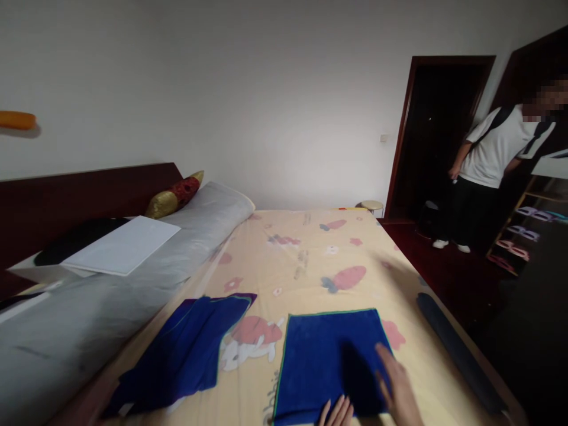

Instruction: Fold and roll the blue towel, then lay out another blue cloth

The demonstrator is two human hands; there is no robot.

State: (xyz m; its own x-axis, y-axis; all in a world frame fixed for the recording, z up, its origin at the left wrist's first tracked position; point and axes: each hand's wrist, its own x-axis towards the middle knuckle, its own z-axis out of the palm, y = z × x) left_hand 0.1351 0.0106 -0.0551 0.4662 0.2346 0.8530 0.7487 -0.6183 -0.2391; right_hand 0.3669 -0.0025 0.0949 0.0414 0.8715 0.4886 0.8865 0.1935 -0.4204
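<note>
A blue cloth with a thin green edge (pixel 323 349), towel-like, lies flat in a near square on the patterned bed sheet (pixel 302 260). At its near edge my left hand (pixel 338 412) rests with fingers stretched out on the fabric; the frame's bottom cuts off the rest of it. Over the cloth's right side is my right hand (pixel 397 384), fingers apart and holding nothing, with a dark shadow on the cloth beside it. Whether it touches the fabric I cannot tell. Further left lies a second blue cloth (pixel 190 343), rumpled, with a purple corner and a small white tag.
A dark rolled item (pixel 457 349) lies along the bed's right edge. Grey bedding (pixel 213 219), a white flat box (pixel 124 245) and a red-gold cushion (pixel 177 195) are at left. A person (pixel 497 148) stands near the doorway, beside a shoe rack (pixel 517 236).
</note>
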